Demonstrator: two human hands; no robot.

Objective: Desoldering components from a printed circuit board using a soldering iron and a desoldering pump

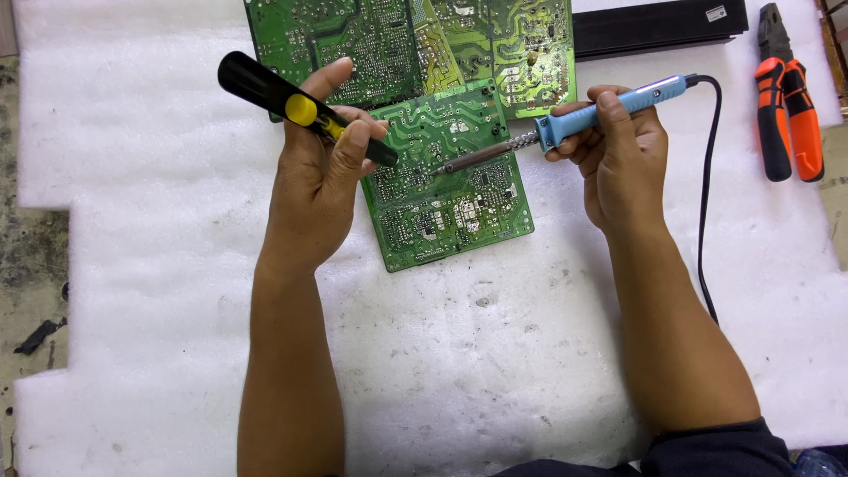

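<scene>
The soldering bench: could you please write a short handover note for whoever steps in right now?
Left hand: holds a black-and-yellow desoldering pump over the small green circuit board.
Right hand: holds the blue soldering iron, tip down on that board.
Boards lie on white foam sheet; larger board behind; orange pliers far right.
Done or left: cannot tell.

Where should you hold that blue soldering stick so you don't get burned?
Hold the soldering iron by its blue handle, coming from the cord end, as the right hand does here. The bare metal shaft and tip stick out the front toward the small green circuit board, so fingers belong behind the handle's flared front edge. The left hand holds a black and yellow tool.
</scene>
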